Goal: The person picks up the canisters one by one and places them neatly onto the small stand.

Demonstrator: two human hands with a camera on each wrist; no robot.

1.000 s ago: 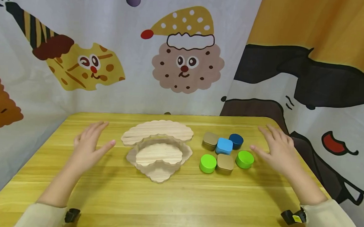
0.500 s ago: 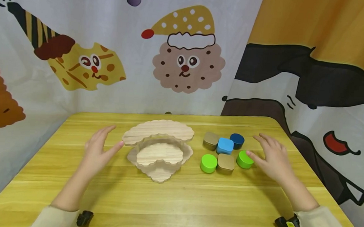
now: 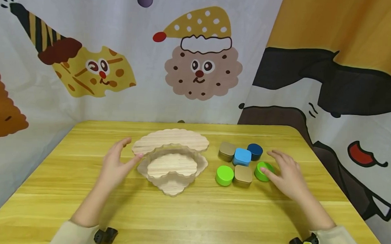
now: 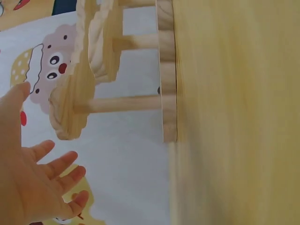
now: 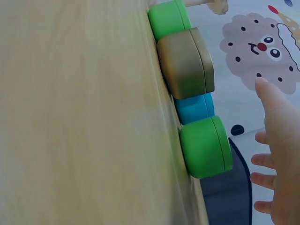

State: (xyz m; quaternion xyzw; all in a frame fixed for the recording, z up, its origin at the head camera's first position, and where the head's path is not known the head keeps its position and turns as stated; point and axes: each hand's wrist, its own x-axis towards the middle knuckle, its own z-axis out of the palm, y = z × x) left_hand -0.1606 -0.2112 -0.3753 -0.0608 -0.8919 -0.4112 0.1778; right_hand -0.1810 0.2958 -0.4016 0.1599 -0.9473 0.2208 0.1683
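Note:
A pale wooden stand with scalloped tiers [image 3: 171, 139] sits left of centre on the table; the left wrist view shows its round posts [image 4: 124, 104] joining the tiers. My left hand [image 3: 115, 167] is spread beside the stand's left side, thumb towards it, holding nothing. Right of centre is a group of small lidded tins: a green round tin [image 3: 224, 175], a gold square tin [image 3: 243, 176], another gold tin [image 3: 227, 151], a light blue tin [image 3: 242, 156] and a dark blue round tin [image 3: 255, 151]. My right hand [image 3: 289, 179] hovers with its thumb overlapping the rightmost green tin [image 5: 206, 147] in the head view.
The wooden table [image 3: 191, 220] has its back edge against a curtain [image 3: 121, 9] printed with cartoon biscuits. Black cameras [image 3: 106, 236] are strapped at both wrists, below pale sleeves [image 3: 75, 237].
Both hands have moved inward: the left hand rightwards to the stand, the right hand leftwards to the rightmost green tin. The stand and tins have stayed in place.

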